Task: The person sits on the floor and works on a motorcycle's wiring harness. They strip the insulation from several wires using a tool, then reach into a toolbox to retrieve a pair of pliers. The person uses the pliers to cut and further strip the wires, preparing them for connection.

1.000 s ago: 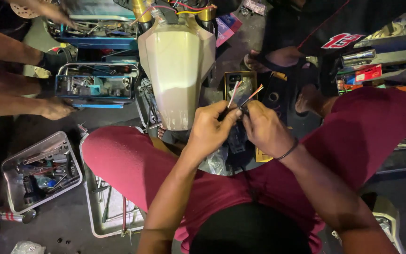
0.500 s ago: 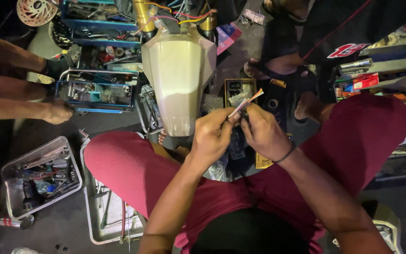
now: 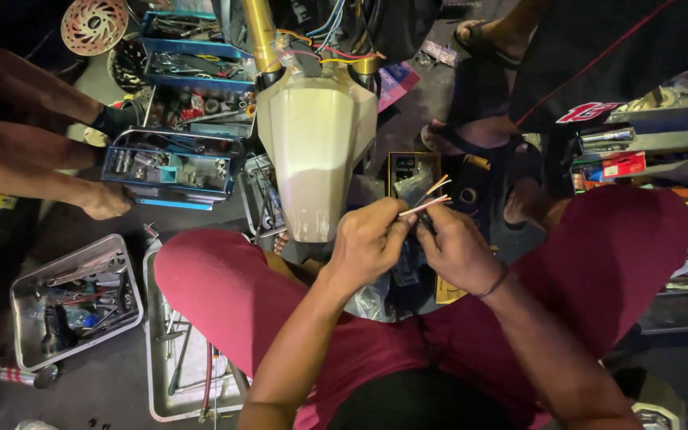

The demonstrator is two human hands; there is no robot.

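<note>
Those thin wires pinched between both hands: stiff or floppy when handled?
Probably springy: the wires jut past the left hand and right hand without drooping. Likely light, since fingertips alone hold them. Their splayed tips suggest they bend easily.

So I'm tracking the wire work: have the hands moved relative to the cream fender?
No. The hands hold thin wires just right of the cream fender, as before.

Two bare hands at centre: left hand (image 3: pixel 369 239), right hand (image 3: pixel 457 248). Thin insulated wires (image 3: pixel 428 199) pinched at the fingertips: about three, exact count unclear. One pale beige plastic motorcycle fender (image 3: pixel 316 155), just beyond the fingers. Two gold fork tubes (image 3: pixel 261 33) above it. One blue metal cantilever toolbox (image 3: pixel 170 163), left of the fingers. Two grey metal tool trays (image 3: pixel 73 306), lower left. One perforated brake disc (image 3: pixel 94 25), far upper left.
</note>
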